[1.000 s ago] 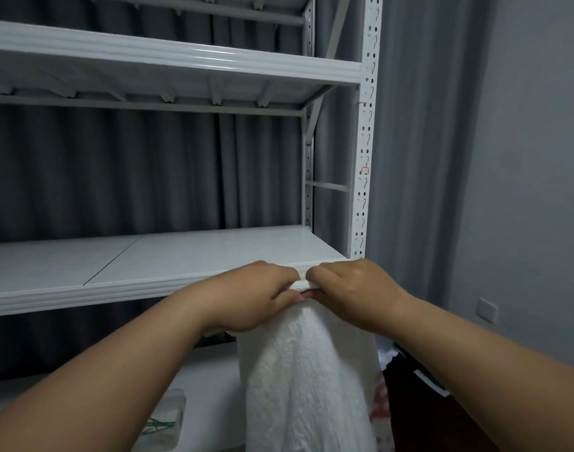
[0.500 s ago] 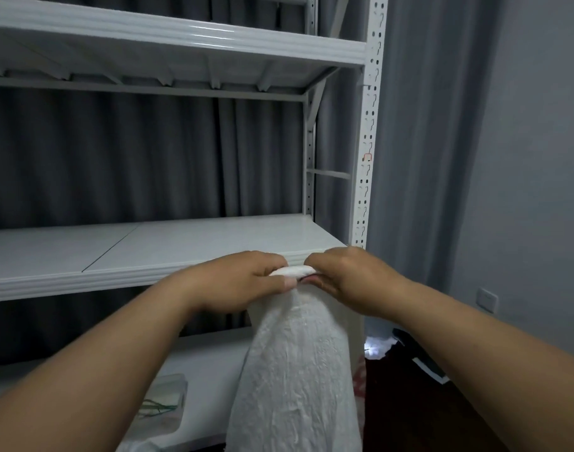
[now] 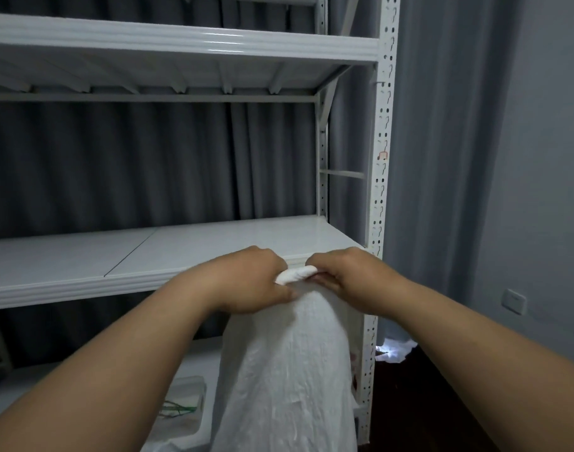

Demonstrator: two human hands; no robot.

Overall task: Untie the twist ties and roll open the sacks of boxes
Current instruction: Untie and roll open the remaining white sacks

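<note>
Both hands hold the top of the sack (image 3: 288,380), so the grip is double: my left hand (image 3: 246,282) pinches the rolled white rim (image 3: 295,275) from one side, and my right hand (image 3: 350,280) pinches it from the other side, fingers curled around the cloth. The sack hangs down from my hands in front of the shelf (image 3: 213,243), and its lower part goes out of view, so I cannot see the boxes inside or what it stands on. I see no twist tie on the neck; I judge it is already off and I am at the rolling step.

Several things can go wrong from here. The material looks thin and slippery, so if I roll only with the fingertips, the rim can slip out and the roll opens again. If one hand turns faster than the other, the roll becomes crooked and the mouth stays half closed. My knuckles are very near the edge of the shelf, and just beside my right hand is the post (image 3: 381,190) with holes; the cloth can catch there if I push forward. If I pull upward too much, I can lift or tip the sack, and the boxes may shift. Low at the left lies a tray (image 3: 191,415) with green ties (image 3: 176,411), well apart from my hands.
</note>
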